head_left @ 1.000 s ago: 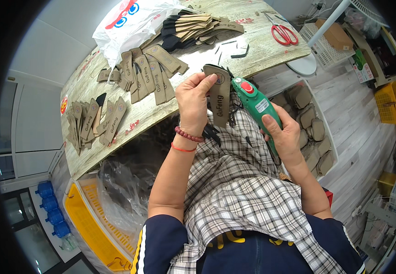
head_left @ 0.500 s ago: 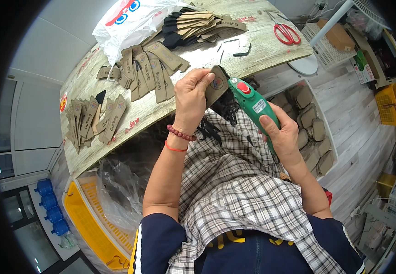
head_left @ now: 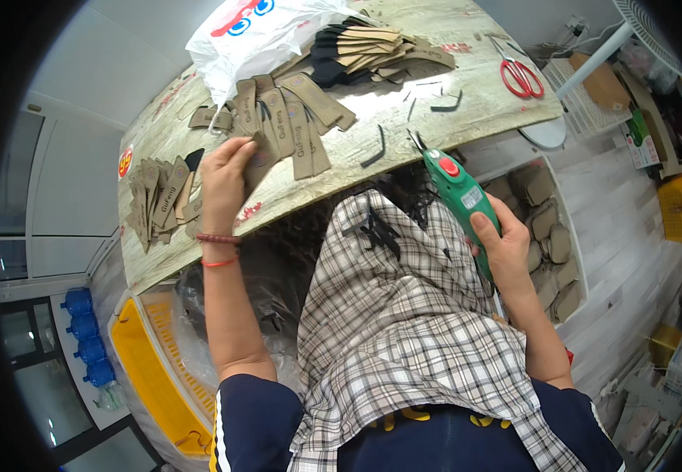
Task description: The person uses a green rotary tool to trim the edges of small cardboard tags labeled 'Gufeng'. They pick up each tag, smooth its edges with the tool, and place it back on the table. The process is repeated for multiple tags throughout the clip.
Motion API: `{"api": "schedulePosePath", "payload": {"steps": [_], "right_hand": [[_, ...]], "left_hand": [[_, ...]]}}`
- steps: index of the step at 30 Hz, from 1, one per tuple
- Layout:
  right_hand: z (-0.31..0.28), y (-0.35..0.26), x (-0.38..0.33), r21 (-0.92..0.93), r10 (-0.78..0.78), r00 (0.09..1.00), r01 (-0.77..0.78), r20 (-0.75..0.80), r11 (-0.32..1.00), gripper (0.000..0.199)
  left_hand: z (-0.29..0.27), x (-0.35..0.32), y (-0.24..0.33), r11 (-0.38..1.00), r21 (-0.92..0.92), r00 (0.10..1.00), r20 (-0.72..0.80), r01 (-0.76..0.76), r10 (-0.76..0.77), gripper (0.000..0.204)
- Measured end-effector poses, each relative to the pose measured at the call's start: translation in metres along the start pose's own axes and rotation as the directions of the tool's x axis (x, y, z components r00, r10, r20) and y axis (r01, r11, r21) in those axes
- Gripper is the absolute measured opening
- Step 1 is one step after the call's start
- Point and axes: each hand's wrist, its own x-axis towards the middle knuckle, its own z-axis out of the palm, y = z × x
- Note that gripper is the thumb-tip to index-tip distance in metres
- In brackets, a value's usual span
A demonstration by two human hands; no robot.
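My left hand (head_left: 223, 164) pinches a tan fabric tab (head_left: 259, 165) above the table's near edge, between two groups of similar pieces. Farther left of it lies a pile of tan tabs (head_left: 169, 195); beyond and to its right, more tabs (head_left: 279, 122) are spread out in a fan. Wrapped round a green electric cutter (head_left: 460, 190) with a red button, my right hand (head_left: 504, 236) holds it just off the table edge. The cutter's narrow metal blades point at the tabletop. A curved black trimming (head_left: 375, 148) rests on the table left of the blades.
Red-handled scissors (head_left: 522, 79) lie at the far right of the table (head_left: 466, 110). A stack of black and tan pieces (head_left: 356, 49) sits beside a white plastic bag (head_left: 254, 55). Below right, a bin (head_left: 580, 259) holds tan pieces. Black scraps (head_left: 374, 232) lie on my checked apron.
My left hand has carried the tab left, away from the cutter, toward the piles. A curved black trimming now lies near the table's edge. The cutter stays in my right hand.
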Motion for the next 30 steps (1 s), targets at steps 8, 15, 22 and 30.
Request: {"api": "schedulePosePath", "payload": {"steps": [8, 15, 22, 30], "right_hand": [[0.005, 0.013, 0.009, -0.049, 0.063, 0.997, -0.062, 0.033, 0.997, 0.045], [0.007, 0.008, 0.01, -0.098, 0.068, 0.998, -0.066, 0.014, 0.993, 0.048], [0.015, -0.005, 0.015, -0.098, -0.029, 0.997, 0.036, 0.073, 0.995, 0.046], [0.018, -0.024, 0.01, -0.1, -0.16, 0.987, 0.159, 0.0, 0.982, 0.048]], "left_hand": [[0.027, 0.083, -0.035, 0.358, 0.931, 0.887, -0.101, -0.075, 0.451, 0.038], [0.075, 0.144, -0.051, 0.445, 0.888, 0.987, -0.155, 0.119, 0.044, 0.06], [0.084, 0.107, -0.024, 0.959, -0.111, 0.84, -0.516, -0.259, 0.167, 0.017], [0.118, 0.019, 0.043, 0.615, -0.788, 0.992, -0.069, 0.014, -0.11, 0.003]]}}
